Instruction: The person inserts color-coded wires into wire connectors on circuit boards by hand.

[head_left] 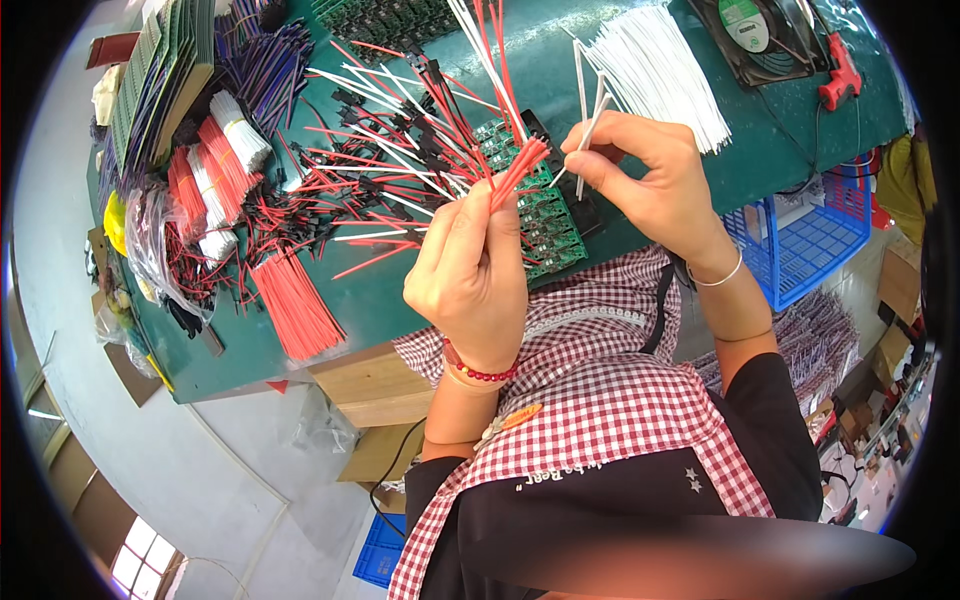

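My left hand [468, 262] is closed round a small bunch of red wires [520, 168], their ends sticking up past the fingers. To its right, my right hand [645, 170] pinches a few thin white wires [592, 112] between thumb and fingers. Below and between the hands lies a panel of green circuit boards [555, 238] near the table's front edge. Red and white wires with black connectors [430, 150] fan out from behind the panel and my left hand. A flat bundle of white wires [660, 75] rests just beyond my right hand.
Red wires [297, 310] lie in a bundle on the green table [215, 365] at left, near tied wire bundles [225, 165] and stacked boards [165, 85]. A fan [765, 40] and a red-handled tool [842, 75] sit at far right. A blue crate [810, 240] stands below the table.
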Demonstrator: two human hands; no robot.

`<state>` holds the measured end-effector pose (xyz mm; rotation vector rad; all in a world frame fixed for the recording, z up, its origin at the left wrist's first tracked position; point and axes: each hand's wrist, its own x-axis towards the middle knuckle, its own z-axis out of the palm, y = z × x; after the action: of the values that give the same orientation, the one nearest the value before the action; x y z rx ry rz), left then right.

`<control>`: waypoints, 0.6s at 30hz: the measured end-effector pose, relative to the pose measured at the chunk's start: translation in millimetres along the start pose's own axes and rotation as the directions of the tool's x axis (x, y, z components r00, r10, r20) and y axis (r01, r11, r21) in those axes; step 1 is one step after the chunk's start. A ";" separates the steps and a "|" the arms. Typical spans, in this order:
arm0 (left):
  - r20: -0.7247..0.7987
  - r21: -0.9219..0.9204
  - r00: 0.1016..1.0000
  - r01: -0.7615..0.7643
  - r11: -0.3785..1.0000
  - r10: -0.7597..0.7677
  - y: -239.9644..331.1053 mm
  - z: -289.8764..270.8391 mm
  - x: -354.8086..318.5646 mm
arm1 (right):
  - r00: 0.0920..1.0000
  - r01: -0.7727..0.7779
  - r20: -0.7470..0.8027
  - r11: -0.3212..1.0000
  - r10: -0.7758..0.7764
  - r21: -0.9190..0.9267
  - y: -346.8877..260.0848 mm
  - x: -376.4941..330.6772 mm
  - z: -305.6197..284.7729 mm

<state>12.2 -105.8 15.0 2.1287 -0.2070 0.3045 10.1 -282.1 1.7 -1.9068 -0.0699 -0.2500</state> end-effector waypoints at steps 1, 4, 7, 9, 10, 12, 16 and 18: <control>-0.004 -0.002 1.000 -0.002 1.000 0.002 -0.1 0.0 0.1 | 1.000 -0.005 0.014 1.000 0.005 0.004 -0.6 0.0 0.1; 0.010 0.007 1.000 -0.001 1.000 0.001 0.1 -1.0 -0.2 | 1.000 0.000 0.029 1.000 -0.001 0.011 -1.9 1.1 0.3; 0.021 -0.004 1.000 0.008 1.000 -0.008 2.0 -0.8 0.1 | 0.999 -0.008 0.038 1.000 0.007 0.015 -1.9 2.2 0.7; 0.004 0.000 1.000 -0.006 1.000 0.006 1.0 -0.3 -0.2 | 0.999 -0.004 0.039 1.000 0.004 0.015 -2.4 2.5 0.9; -0.011 0.004 1.000 -0.020 1.000 0.020 0.6 -0.2 -0.2 | 0.999 -0.002 0.039 1.000 0.001 0.014 -2.8 2.6 0.9; 0.004 -0.002 1.000 -0.007 1.000 0.007 1.0 -0.9 0.5 | 0.997 -0.030 0.066 1.000 0.030 0.000 -4.6 3.3 -0.7; 0.022 -0.002 1.000 0.006 1.000 -0.006 1.4 -1.4 0.8 | 0.996 -0.031 0.078 0.999 0.030 0.009 -4.3 2.5 2.6; 0.023 -0.005 1.000 0.000 1.000 0.000 1.6 -1.6 0.4 | 0.997 -0.021 0.073 1.000 0.021 0.009 -3.2 2.8 4.3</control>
<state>11.9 -105.3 17.3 2.1276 -0.2205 0.2797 12.8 -277.2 3.9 -1.9057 -0.0998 -0.1655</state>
